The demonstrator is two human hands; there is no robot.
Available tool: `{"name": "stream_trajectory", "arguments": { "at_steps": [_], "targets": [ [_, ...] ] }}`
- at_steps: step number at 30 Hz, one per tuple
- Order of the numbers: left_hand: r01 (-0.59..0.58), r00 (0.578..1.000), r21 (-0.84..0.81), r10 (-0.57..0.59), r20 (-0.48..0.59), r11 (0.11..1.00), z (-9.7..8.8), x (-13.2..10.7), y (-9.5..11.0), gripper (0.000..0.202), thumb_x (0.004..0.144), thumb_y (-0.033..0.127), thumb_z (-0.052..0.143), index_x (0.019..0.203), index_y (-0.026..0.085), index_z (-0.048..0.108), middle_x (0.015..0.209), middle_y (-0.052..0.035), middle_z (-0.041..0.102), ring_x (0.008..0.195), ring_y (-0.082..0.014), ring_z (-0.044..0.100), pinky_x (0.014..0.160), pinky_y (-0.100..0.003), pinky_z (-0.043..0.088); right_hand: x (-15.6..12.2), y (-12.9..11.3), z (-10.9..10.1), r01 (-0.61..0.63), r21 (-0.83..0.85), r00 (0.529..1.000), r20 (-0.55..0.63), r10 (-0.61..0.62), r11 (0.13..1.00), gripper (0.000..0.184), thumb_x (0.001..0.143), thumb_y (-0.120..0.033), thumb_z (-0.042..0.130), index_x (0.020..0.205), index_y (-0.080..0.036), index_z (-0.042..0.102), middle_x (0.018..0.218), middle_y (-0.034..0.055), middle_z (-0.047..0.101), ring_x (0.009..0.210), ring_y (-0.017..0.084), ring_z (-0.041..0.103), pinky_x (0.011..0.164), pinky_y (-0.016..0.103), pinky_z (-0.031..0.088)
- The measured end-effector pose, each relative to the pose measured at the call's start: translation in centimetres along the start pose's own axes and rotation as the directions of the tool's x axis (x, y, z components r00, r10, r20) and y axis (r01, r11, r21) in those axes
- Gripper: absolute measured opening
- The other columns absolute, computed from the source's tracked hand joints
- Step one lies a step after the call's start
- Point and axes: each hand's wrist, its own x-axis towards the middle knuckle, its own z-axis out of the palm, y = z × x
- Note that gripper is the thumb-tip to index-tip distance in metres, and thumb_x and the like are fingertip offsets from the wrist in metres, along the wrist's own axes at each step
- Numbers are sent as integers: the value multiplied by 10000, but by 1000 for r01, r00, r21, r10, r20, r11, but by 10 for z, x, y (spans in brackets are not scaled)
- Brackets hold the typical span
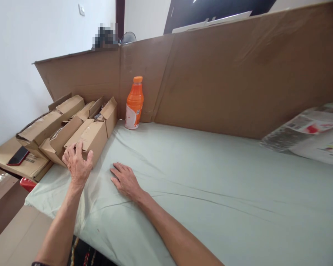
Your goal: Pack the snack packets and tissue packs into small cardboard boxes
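My left hand (78, 162) is at the near end of a small brown cardboard box (96, 135), its fingers apart and slightly bent over the box's front edge. Whether the fingertips press on the cardboard I cannot tell. On the pale green cloth (211, 192) rests my right hand (125, 180), palm down with fingers loosely stretched, holding nothing. Beside the small box lie an open-flapped carton (61, 138) and a longer box (51, 122). An orange bottle (134, 103) with an orange cap stands upright behind them.
A tall cardboard panel (211, 77) borders the table's back. Clear plastic packaging (310, 125) lies at the right. At the left, a dark phone (18, 156) lies on a flat carton (34, 168). Above the panel's left part a pixelated patch and a fan (128, 37) show.
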Motion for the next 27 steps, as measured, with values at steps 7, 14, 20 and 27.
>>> {"name": "stream_trajectory", "arguments": {
  "at_steps": [7,14,20,27],
  "targets": [
    [-27,998,-54,24,-60,998,-1,3,-3,350,898,301,599,1233,225,662,1271,-140,627,1274,-334,537,1160,-547,317,-1,0,0,-10,4,1000,6,10,1000,355,971,-241,568,1302,-166,673,1497,164,566,1410,295,490,1158,481,385],
    [-305,950,-138,290,-119,942,-7,-8,7,413,917,134,508,1308,192,627,1282,-153,636,1397,-318,488,1200,-537,279,-2,1,-1,-11,13,1000,9,11,1000,361,971,-240,570,1310,-168,671,1496,158,569,1410,289,491,1155,470,389],
    [-455,891,-196,446,-88,869,-10,-24,9,493,918,126,513,1409,177,513,1313,-144,671,1313,-267,582,1163,-466,371,-3,2,0,-3,18,1000,5,3,1000,348,966,-242,571,1289,-169,678,1474,151,587,1386,297,505,1143,480,392],
    [-465,884,-205,463,-62,861,-13,-22,6,339,936,191,527,1259,201,631,1189,-118,723,1147,-283,642,1063,-471,421,-3,6,6,11,20,1000,-14,-11,1000,349,966,-243,545,1284,-191,679,1468,148,590,1374,289,508,1124,485,395]
  ]
}}
